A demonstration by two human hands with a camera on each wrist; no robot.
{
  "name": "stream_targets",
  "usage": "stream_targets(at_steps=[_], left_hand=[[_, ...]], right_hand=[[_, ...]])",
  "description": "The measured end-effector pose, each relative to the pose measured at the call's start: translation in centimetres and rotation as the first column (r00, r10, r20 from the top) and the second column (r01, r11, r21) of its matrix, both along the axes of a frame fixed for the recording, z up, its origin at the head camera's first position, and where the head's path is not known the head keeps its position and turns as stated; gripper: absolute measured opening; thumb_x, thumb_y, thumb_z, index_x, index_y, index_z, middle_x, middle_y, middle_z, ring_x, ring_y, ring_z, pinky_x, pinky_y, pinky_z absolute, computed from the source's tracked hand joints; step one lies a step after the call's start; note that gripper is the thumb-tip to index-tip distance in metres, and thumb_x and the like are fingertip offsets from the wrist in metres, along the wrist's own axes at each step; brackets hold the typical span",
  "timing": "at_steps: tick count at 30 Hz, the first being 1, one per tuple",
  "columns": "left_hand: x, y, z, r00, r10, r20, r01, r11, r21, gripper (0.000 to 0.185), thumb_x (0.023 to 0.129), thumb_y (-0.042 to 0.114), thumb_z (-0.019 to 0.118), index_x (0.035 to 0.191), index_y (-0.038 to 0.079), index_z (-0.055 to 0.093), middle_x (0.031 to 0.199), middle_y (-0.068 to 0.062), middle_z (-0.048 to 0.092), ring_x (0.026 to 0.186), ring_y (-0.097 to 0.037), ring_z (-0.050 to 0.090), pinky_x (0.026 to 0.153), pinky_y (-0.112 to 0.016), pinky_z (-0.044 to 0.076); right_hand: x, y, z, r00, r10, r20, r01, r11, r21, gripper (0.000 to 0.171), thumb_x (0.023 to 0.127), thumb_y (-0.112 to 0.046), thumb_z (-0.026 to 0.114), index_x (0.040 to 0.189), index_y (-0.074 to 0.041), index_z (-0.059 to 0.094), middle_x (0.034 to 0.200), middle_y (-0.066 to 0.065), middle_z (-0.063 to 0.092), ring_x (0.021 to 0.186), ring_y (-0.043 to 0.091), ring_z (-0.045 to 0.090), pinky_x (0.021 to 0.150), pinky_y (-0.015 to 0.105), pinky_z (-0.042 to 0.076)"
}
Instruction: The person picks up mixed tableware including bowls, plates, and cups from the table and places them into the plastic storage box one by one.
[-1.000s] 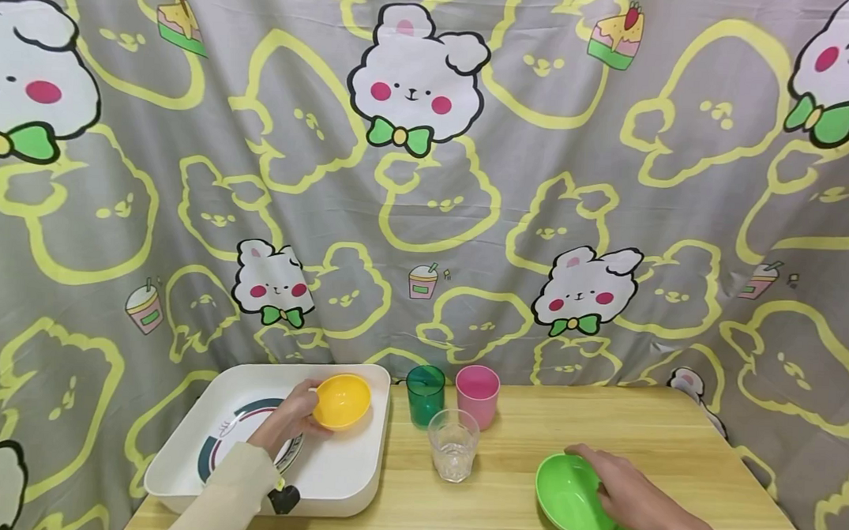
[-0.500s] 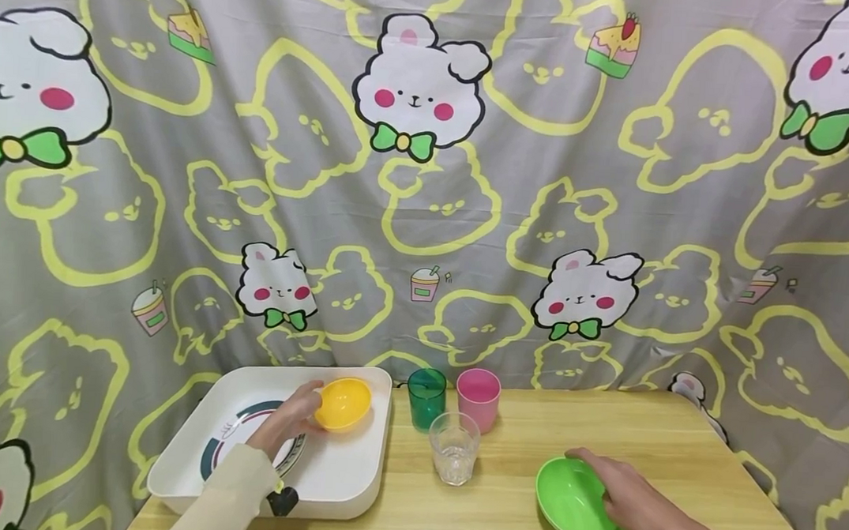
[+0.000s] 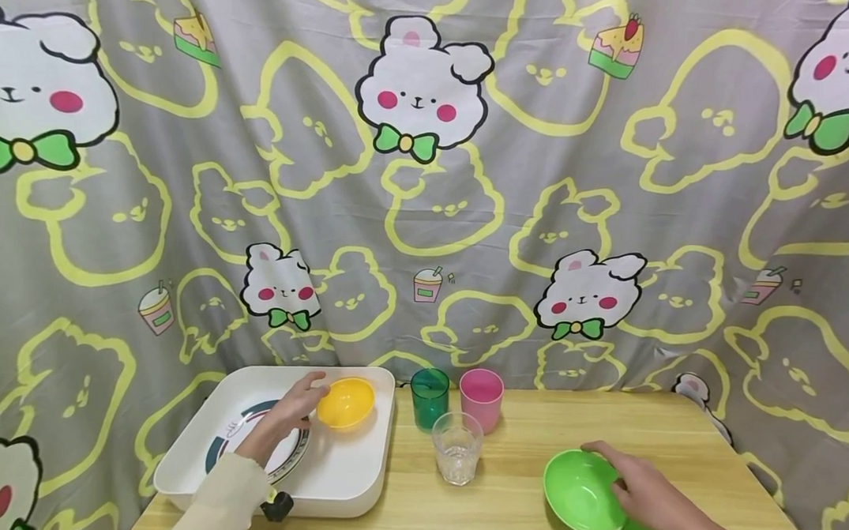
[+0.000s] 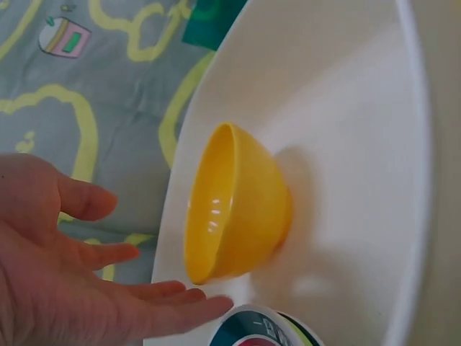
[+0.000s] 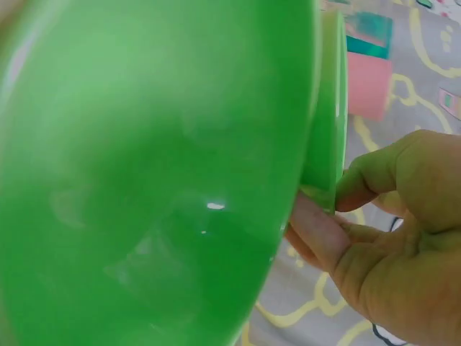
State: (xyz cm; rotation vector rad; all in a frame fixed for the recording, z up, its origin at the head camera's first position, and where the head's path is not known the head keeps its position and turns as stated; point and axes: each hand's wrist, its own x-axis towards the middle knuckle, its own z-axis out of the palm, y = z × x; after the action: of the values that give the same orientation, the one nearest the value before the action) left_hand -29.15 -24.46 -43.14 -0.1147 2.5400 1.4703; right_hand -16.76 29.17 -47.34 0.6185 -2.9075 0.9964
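The yellow bowl (image 3: 346,402) is small, round and glossy; it lies tilted on its side, just beside the fingertips of the open left hand (image 3: 292,408), with its opening turned toward that hand. The green bowl (image 3: 583,493) is bigger and shiny, tilted with its rim gripped by the right hand (image 3: 642,492).

You have a teal cup (image 3: 429,397), a pink cup (image 3: 480,398) and a clear glass (image 3: 456,447) grouped mid-table (image 3: 531,428); a rabbit-print curtain (image 3: 428,178) hangs behind.
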Motion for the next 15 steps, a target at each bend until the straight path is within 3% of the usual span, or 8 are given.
stream_targets(at_steps=[5,11,15], left_hand=[[0.7,0.0,0.3,0.999,0.005,-0.033,-0.006,1.0,-0.019,0.056,0.111,0.025,0.04,0.157,-0.003,0.026,0.151,-0.039,0.035,0.139,-0.058,0.034,0.105,-0.077,0.034],[2.1,0.2,0.6,0.991,0.024,-0.134,-0.03,0.999,-0.039,0.053,0.11,0.022,0.043,0.156,-0.003,0.031,0.152,-0.04,0.032,0.138,-0.057,0.036,0.106,-0.072,0.039],[2.9,0.6,0.8,0.984,0.038,-0.174,-0.037,0.999,0.006,0.052,0.11,0.02,0.044,0.155,-0.002,0.033,0.153,-0.038,0.032,0.138,-0.057,0.038,0.103,-0.072,0.042]], right_hand=[[0.6,0.3,0.6,0.993,-0.108,-0.056,0.108,0.994,0.011,0.058,0.083,0.018,0.058,0.137,-0.003,0.056,0.118,0.021,0.068,0.07,0.005,0.047,0.056,0.022,0.042],[0.9,0.7,1.4,0.972,-0.22,-0.088,0.217,0.975,-0.041,0.058,0.084,0.016,0.056,0.137,-0.006,0.057,0.11,0.023,0.068,0.061,0.006,0.044,0.049,0.024,0.04],[1.2,0.9,1.8,0.954,-0.28,-0.11,0.276,0.96,-0.049,0.058,0.083,0.015,0.055,0.137,-0.005,0.056,0.109,0.027,0.067,0.066,0.011,0.049,0.051,0.025,0.041]])
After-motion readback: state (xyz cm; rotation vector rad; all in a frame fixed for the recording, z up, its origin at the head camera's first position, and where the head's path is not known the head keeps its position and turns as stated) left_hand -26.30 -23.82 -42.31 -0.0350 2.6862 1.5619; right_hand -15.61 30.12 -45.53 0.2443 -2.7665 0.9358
